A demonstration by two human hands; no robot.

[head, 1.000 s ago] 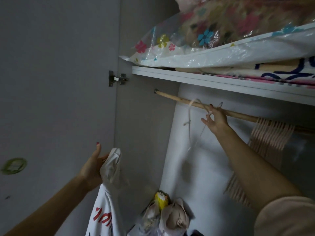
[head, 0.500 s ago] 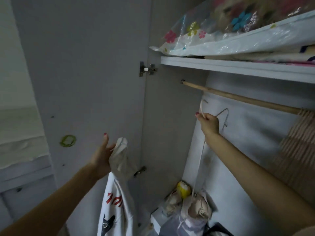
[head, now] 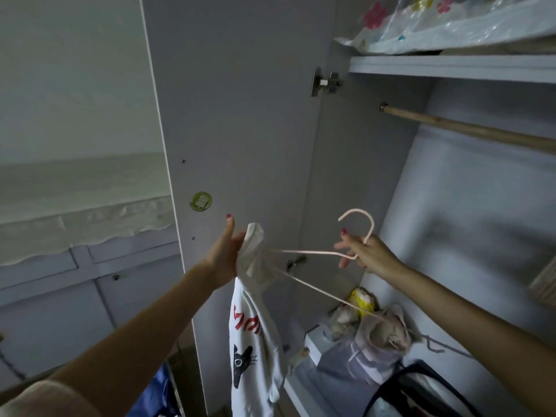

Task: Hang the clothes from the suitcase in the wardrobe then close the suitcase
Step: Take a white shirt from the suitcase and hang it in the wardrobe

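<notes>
My left hand grips the top of a white T-shirt with red lettering and a black cat print; the shirt hangs down in front of the open wardrobe door. A thin pink hanger is held at its neck by my right hand, hook pointing up. One hanger arm reaches into the bunched top of the shirt. The wooden rail runs across the wardrobe above and to the right, bare at its left end. The suitcase is out of view.
A shelf over the rail carries a flowered plastic bedding bag. Bags and soft items sit on the wardrobe floor, with a dark bag at the bottom right. Striped fabric hangs at the right edge.
My right hand took the pink hanger off the rail and brought it down and left to the shirt. The left hand kept holding the shirt. The view swung left.
</notes>
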